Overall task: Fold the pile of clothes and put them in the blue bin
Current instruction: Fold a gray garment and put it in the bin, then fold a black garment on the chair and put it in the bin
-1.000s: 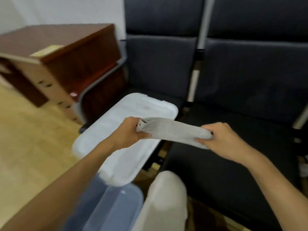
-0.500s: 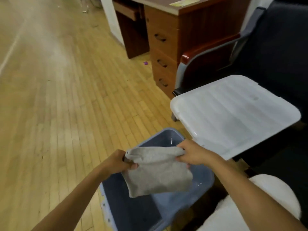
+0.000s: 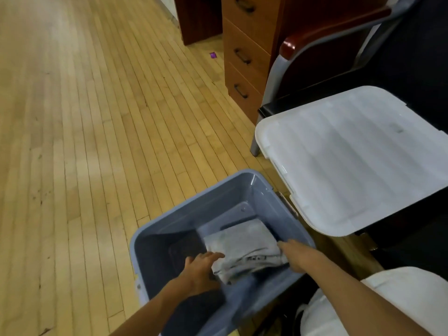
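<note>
— Reaching into the blue bin (image 3: 169, 229), both my hands are on the folded grey garment (image 3: 244, 248); it lies inside, toward the right wall.

— Gripping it?

— My left hand (image 3: 198, 270) has fingers at its near-left edge, my right hand (image 3: 298, 255) at its right side. Blur hides whether either pinches the cloth. The white lid (image 3: 358, 154) sits on the chair (image 3: 315, 59) beside.

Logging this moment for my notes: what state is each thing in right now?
Blue bin: open, lid off, on the floor.
White lid: off, lying on the chair.
Grey garment: folded, inside the bin.
Left hand: touching the garment.
Right hand: touching the garment.
Drawers: closed.
</note>
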The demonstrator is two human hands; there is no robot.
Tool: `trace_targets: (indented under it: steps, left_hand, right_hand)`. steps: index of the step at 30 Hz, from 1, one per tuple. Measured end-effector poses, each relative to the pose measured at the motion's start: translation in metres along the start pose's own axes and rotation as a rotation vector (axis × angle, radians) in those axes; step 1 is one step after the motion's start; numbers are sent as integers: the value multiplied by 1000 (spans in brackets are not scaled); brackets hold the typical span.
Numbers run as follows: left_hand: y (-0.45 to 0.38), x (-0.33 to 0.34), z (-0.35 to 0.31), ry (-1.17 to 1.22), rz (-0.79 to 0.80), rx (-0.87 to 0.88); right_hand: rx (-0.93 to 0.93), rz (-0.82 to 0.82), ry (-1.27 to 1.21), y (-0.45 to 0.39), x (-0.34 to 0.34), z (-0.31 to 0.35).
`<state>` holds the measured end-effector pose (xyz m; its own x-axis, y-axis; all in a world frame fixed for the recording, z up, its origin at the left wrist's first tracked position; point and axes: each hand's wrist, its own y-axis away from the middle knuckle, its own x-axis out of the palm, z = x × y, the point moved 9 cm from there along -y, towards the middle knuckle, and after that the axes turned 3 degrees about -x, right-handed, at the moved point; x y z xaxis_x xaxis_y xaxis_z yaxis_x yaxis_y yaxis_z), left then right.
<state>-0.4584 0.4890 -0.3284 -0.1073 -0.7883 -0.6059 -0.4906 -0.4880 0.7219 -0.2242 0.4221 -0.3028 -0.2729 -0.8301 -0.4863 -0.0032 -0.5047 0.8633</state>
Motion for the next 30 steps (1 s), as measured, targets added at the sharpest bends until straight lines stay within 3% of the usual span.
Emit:
trace_targets:
  steps: [3,10,14,19,24,30]
  left_hand:
    - [-11,-8,-7,121,-68,-36]
    - [-18,-99,-87,243,-262,144]
    - [-7,-142,-177,276,-349,331]
    - [22,-147,-345,289,-335,627]
    - [44,-73,-528,170,-160,847]
    - [66,99,-708,-38,198,1034]
  right_hand:
    - [0,-30,-48,2,-9,-2]
    - [-170,-407,-361,49,-77,5]
    - [-229,-621,-527,106,-101,-15]
    - [-151,-918,-683,197,-94,-104]
    - [112,-1147,-844,293,-10,-247]
    - [633,-1240,-933,390,166,-380]
